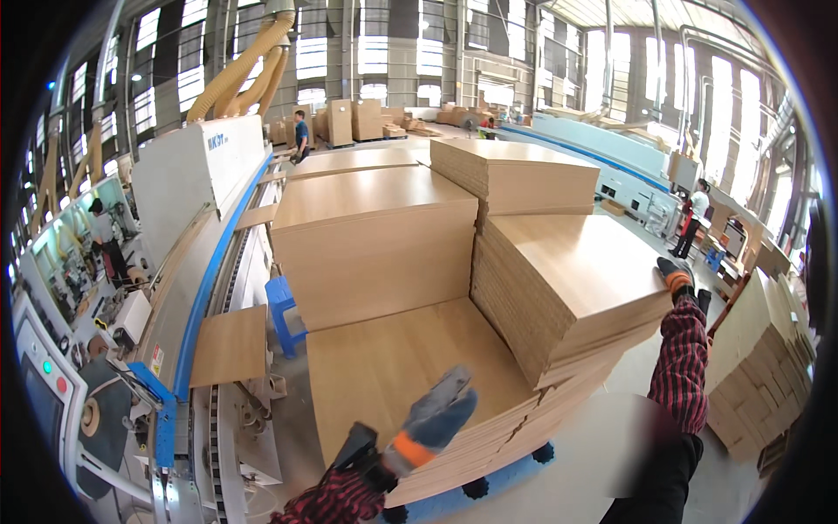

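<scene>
My left hand [434,421], in a dark glove with an orange cuff, is above the near edge of a low stack of wood-grain boards [384,367]. Its fingers are stretched out and it holds nothing. My right hand [676,274], gloved alike, rests against the right corner of a taller stack of boards [585,262]. Its fingers look extended along the board edge rather than wrapped round it. Both stacks have neatly layered edges, some sheets on the right one slightly offset. Behind the low stack rises another tall stack [375,236] with a smooth light top.
At left runs a long machine [196,288] with a blue rail and a single board [229,347] on it. A blue stool [284,314] stands beside the stacks. A blue pallet [489,489] lies underneath. Leaning panels [759,367] stand at right. Several people work farther off.
</scene>
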Motion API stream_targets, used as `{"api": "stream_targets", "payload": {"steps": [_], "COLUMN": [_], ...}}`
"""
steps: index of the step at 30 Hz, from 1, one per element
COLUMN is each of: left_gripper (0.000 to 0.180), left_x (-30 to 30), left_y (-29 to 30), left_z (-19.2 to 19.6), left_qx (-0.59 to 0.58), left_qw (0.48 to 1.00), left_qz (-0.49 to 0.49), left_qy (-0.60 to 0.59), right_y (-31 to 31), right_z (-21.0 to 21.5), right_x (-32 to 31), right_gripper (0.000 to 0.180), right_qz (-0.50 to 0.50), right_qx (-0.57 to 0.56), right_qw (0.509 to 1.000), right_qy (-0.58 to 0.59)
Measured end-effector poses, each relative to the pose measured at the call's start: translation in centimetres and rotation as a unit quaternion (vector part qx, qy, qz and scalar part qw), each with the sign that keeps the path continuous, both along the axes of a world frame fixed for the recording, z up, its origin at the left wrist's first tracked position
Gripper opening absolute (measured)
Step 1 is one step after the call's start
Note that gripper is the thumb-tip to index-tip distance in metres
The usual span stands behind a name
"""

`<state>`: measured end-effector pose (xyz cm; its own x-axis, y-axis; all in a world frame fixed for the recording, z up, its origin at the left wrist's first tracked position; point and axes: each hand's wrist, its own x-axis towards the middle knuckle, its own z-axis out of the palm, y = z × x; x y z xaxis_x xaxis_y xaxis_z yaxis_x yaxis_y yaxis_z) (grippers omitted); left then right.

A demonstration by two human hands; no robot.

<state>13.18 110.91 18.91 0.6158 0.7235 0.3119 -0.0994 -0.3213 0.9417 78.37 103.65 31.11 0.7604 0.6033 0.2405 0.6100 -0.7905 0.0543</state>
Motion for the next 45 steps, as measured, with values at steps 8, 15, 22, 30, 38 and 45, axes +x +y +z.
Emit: {"api": "stream_targets", "payload": {"steps": [8, 15, 22, 30, 38, 45], "left_gripper": [0.058, 0.056, 0.034, 0.030, 0.020, 0.017], "left_x": [16.8, 19.7, 14.5, 3.9, -10.7, -23.9], "left_y": [6.7, 5.0, 4.8, 1.1, -5.1, -11.4], "left_z": [4.4, 7.9, 7.6, 7.9, 8.5, 3.4], "left_qx": [-0.293, -0.301, 0.065, -0.123, -0.230, -0.034], "left_qw": [0.946, 0.945, 0.994, 0.979, 0.951, 0.940], "left_qz": [-0.037, 0.051, 0.008, -0.070, 0.018, 0.309], "left_qy": [-0.135, -0.117, -0.091, -0.145, -0.206, -0.139], "right_y": [-3.3, -7.4, -13.2, -18.9, -21.2, -20.9], "right_z": [-1.4, -0.6, -1.9, -1.4, -2.6, -2.8], "right_x": [7.4, 2.4, -3.0, -14.9, -28.5, -42.5], "right_gripper": [0.038, 0.038, 0.088, 0.040, 0.028, 0.029], "right_qz": [0.160, 0.234, 0.218, 0.105, 0.213, 0.312], "right_qx": [0.178, 0.093, 0.254, 0.470, 0.488, 0.287], "right_qw": [0.955, 0.967, 0.907, 0.656, 0.543, 0.797], "right_qy": [0.176, 0.051, 0.254, 0.581, 0.650, 0.431]}}
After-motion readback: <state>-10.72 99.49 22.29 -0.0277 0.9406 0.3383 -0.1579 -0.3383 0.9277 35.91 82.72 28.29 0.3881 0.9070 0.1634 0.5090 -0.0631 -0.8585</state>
